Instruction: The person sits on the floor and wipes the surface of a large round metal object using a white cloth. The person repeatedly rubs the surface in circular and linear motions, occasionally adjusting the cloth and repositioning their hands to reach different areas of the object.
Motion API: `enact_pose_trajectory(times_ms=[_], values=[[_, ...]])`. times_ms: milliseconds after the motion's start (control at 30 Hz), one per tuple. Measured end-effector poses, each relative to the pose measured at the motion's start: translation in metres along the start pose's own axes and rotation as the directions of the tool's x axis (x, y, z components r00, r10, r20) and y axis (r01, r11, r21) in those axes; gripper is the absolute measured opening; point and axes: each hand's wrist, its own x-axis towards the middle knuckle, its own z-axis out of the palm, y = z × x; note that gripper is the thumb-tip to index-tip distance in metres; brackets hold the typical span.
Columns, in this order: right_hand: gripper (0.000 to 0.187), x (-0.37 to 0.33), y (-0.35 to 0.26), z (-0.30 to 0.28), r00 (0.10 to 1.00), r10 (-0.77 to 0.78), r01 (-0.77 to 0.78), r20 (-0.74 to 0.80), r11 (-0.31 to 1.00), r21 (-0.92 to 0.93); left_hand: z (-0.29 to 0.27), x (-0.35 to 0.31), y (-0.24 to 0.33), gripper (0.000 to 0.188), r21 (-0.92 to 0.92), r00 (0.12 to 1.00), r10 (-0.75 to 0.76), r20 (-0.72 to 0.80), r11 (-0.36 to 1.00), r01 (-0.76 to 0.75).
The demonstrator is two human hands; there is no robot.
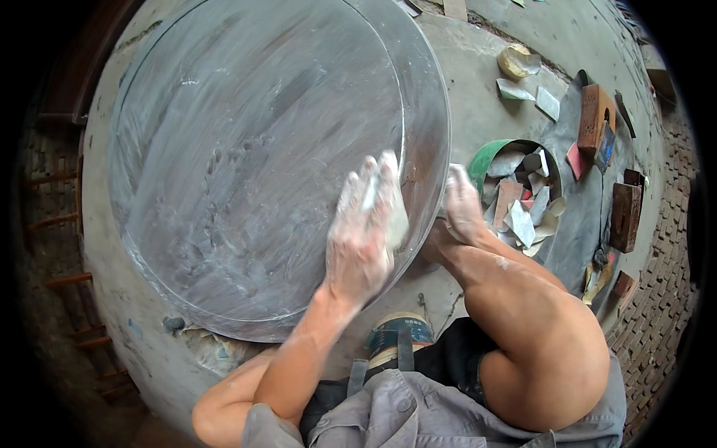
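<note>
- Left hand [362, 228]: fingers long and nearly straight, narrow gaps between them, white powder over the tips; it holds one pale sheet [400, 224] flat beneath it, the edge showing on its thumb side and between two fingers.
- Right hand [463, 205]: beside the rim, fingertips powdered too; how far it is open, and whether it grips or merely rests, I cannot tell.
- Round disc [246, 149]: one, large, grey and streaked with white – under the left hand, spreading away ahead and to its left, its near-right edge coming close to the right hand.
- Green tub [482, 160]: one, just right of the right hand, full of scraps [519, 222] that overlap too much to count.
- Loose pieces, three, beyond the tub and ahead of the right hand: a curved yellowish piece [515, 63], a greyish piece [514, 90] and a small white rectangle [547, 104].
- Brown blocks [624, 216]: three that I can make out, well to the right of the right hand – the farthest-off one with a pink piece [574, 160] beside it.
- Can [403, 332]: one, dark with a label, below both hands, between the bare legs [553, 358].
</note>
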Motion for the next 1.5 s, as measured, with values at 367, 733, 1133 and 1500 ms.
enact_pose_trajectory(times_ms=[367, 733, 1133, 1500], values=[[0.028, 0.036, 0.075, 0.044, 0.882, -0.383, 0.470, 0.273, 0.678, -0.566, 0.007, 0.027, -0.027, 0.065, 0.146, 0.995, 0.066, 0.075, 0.986, -0.076], [0.037, 0.043, 0.079, 0.038, 0.873, -0.383, 0.485, 0.302, 0.607, -0.629, 0.009, 0.035, -0.025, 0.057, 0.282, 0.995, 0.091, 0.050, 0.954, -0.102], [0.049, 0.040, 0.086, 0.038, 0.876, -0.381, 0.478, 0.295, 0.608, -0.634, -0.017, 0.007, -0.033, 0.056, 0.307, 0.995, 0.014, 0.094, 0.951, -0.042], [0.061, 0.033, 0.092, 0.037, 0.877, -0.364, 0.479, 0.314, 0.599, -0.642, 0.022, -0.048, 0.034, 0.058, 0.141, 0.987, -0.073, 0.144, 0.989, 0.053]])
